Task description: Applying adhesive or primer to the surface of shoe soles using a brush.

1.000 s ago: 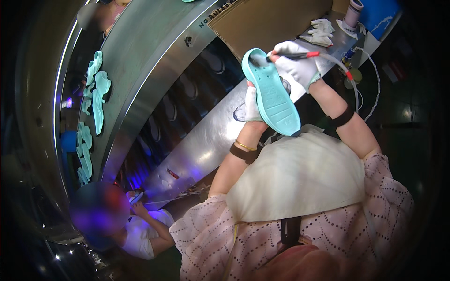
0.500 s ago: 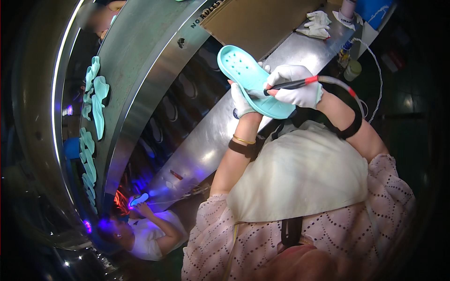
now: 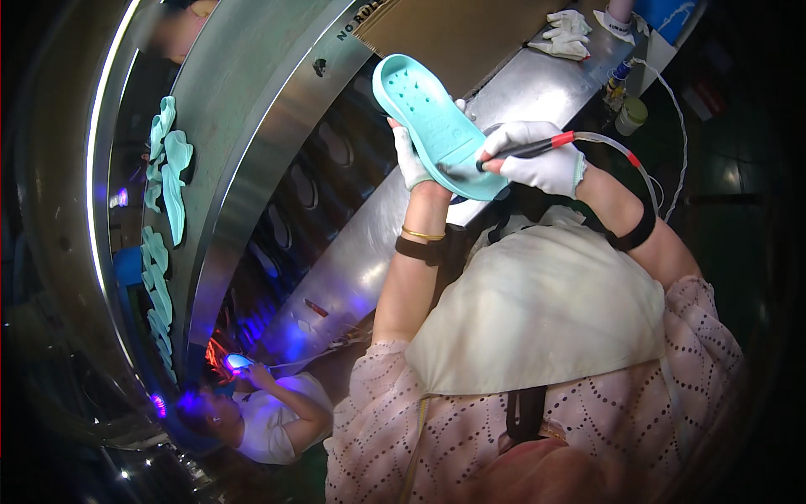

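Observation:
A turquoise shoe sole (image 3: 437, 113), dotted with small holes toward its far end, is held tilted over the metal bench. My left hand (image 3: 409, 160), in a white glove with bare fingertips, grips it from the left side and underneath; some of those fingers are hidden by the sole. My right hand (image 3: 537, 172), gloved the same way, pinches a black pen-like tool (image 3: 527, 151) with a red band, joined to a cable or thin hose. Its dark, brush-like tip is at the sole's near end, apparently touching the upper face.
Left of the metal bench (image 3: 369, 244), a green conveyor belt (image 3: 239, 76) carries several turquoise soles (image 3: 175, 185). A co-worker (image 3: 281, 420) at lower left holds a blue-lit sole (image 3: 238, 362). White gloves (image 3: 564, 35) and a cardboard sheet (image 3: 453, 38) lie at the far end.
My left hand has carried the sole up and to the left. My right hand has shifted slightly, and the tool's tip now shows on the sole's near part. The co-worker's sole has turned.

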`<action>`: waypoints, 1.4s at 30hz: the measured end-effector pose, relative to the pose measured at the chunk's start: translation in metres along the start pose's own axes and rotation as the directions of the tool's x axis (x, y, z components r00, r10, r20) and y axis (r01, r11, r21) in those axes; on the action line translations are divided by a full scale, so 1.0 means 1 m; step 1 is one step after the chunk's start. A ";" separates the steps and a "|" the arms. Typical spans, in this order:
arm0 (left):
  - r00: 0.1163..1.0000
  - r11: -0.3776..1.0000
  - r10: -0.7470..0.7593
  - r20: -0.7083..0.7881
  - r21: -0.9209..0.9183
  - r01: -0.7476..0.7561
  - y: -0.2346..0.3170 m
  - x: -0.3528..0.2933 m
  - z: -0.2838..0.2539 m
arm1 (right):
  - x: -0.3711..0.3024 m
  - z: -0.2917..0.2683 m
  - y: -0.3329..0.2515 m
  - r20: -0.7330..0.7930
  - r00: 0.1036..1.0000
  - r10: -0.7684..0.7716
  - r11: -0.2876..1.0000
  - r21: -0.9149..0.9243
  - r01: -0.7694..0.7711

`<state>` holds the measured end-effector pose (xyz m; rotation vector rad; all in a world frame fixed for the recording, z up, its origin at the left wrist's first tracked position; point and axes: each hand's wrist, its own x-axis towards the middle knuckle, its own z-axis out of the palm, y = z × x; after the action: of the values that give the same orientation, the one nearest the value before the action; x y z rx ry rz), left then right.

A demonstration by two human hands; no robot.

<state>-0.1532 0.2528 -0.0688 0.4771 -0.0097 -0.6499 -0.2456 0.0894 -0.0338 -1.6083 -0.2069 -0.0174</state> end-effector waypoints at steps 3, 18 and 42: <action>0.981 0.970 -0.034 0.190 -0.229 0.078 0.003 -0.003 0.001 | 0.002 -0.001 -0.010 0.063 0.975 0.212 0.970 0.106 -0.218; 0.942 0.964 -0.058 0.329 -0.228 0.138 -0.015 -0.015 0.027 | 0.000 0.000 0.001 -0.156 0.985 0.069 0.980 0.194 -0.038; 0.969 0.988 -0.156 0.191 0.030 0.153 0.027 -0.019 0.016 | 0.005 0.026 -0.002 -0.136 0.976 0.172 0.972 0.181 -0.147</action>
<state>-0.1556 0.2758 -0.0399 0.4309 -0.1622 -0.8483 -0.2438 0.1155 -0.0327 -1.4413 0.0386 0.0030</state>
